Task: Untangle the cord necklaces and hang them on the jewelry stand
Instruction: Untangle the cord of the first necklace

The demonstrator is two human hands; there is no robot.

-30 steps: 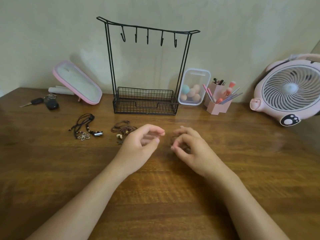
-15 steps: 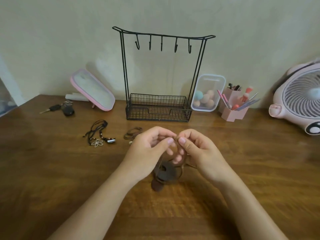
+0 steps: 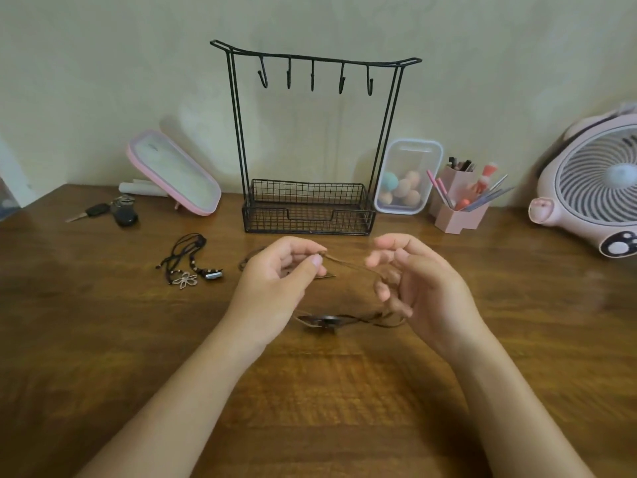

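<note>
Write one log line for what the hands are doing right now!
left hand pinches brown cord | right hand hooks same cord | pendant below, between hands | stand hooks empty

Left hand [image 3: 275, 281]: bare, in front of the jewelry stand [image 3: 238, 132], nearer its left post; slim fingers, smooth knuckles.
Left thumbnail [image 3: 316, 261]: short and rounded, with a faint sheen.
Right hand [image 3: 424, 284]: bare, in front of the stand's right post; slender fingers with creases at the joints; the nails are too blurred to tell.
Left forearm [image 3: 193, 391]: bare from the wrist to the edge of view, widening away from the stand.
Right forearm [image 3: 510, 401]: bare likewise and smooth, broadening away from the stand.
</note>
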